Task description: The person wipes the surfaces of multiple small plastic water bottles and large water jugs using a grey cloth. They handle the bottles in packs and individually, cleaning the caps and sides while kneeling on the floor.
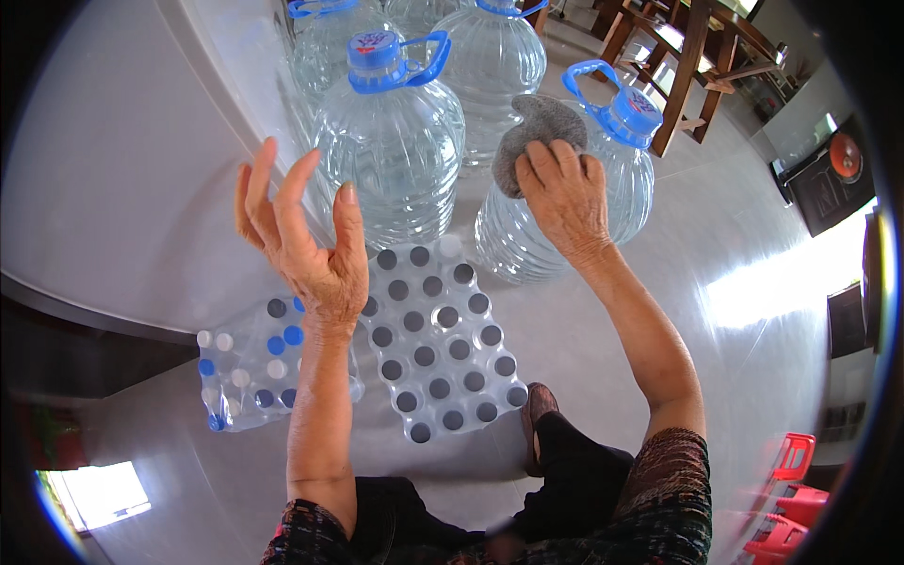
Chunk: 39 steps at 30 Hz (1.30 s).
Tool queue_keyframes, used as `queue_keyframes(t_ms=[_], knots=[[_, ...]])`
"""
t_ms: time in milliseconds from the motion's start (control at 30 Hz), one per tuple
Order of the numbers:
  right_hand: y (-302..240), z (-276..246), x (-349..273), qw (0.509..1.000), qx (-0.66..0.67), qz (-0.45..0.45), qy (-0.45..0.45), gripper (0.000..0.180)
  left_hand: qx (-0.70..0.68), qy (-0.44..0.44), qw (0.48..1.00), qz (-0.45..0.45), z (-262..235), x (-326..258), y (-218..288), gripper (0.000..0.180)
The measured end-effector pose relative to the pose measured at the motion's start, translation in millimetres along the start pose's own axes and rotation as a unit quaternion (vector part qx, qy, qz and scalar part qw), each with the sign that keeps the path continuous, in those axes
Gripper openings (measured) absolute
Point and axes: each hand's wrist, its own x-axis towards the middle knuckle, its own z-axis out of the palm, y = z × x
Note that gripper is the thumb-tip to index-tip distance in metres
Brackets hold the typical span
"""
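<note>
My right hand (568, 193) grips a grey cloth (546, 127) and presses it against the shoulder of a large clear water jug (626, 184) with a blue cap and handle. That jug leans to the right. My left hand (306, 231) is raised with its fingers spread and holds nothing. Just beyond it stands another big water jug (391, 155), upright, with a blue cap and handle. Below the hands on the floor lies a shrink-wrapped pack of bottles (433, 353) with dark caps. Partly behind my left forearm is a second wrapped pack (250, 372) with blue, white and dark caps.
More water jugs (494, 61) stand behind the front ones, along a white panel (122, 169) at the left. Wooden furniture (683, 66) is at the far right. Red plastic stools (796, 457) sit at the lower right. My shoe (540, 414) is beside the dark-capped pack.
</note>
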Motion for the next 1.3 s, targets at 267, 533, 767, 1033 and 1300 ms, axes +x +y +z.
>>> queue_keyframes(t_ms=[267,533,767,1033,1300], knots=[[-50.0,17.0,-70.4,0.971,-0.044,-0.203,-0.118,0.019,-0.145,-0.061,0.987,-0.015,-10.0,0.6,-6.7,0.009],[-7.6,-21.3,-106.4,0.964,0.059,-0.186,-0.182,0.023,-0.213,-0.068,0.971,-0.087,-17.1,9.6,-6.9,0.010],[28.7,-39.0,-50.8,0.981,0.119,0.147,-0.051,0.047,-0.241,-0.176,0.948,-0.110,17.3,-8.5,27.6,0.012],[51.4,8.8,-108.5,0.874,0.224,0.419,0.098,0.039,-0.228,-0.269,0.922,-0.158,62.9,-26.4,59.0,0.023],[107.3,48.7,-123.7,0.745,0.398,0.533,0.050,0.029,-0.140,-0.233,0.961,-0.053,150.7,-29.9,125.1,0.064]])
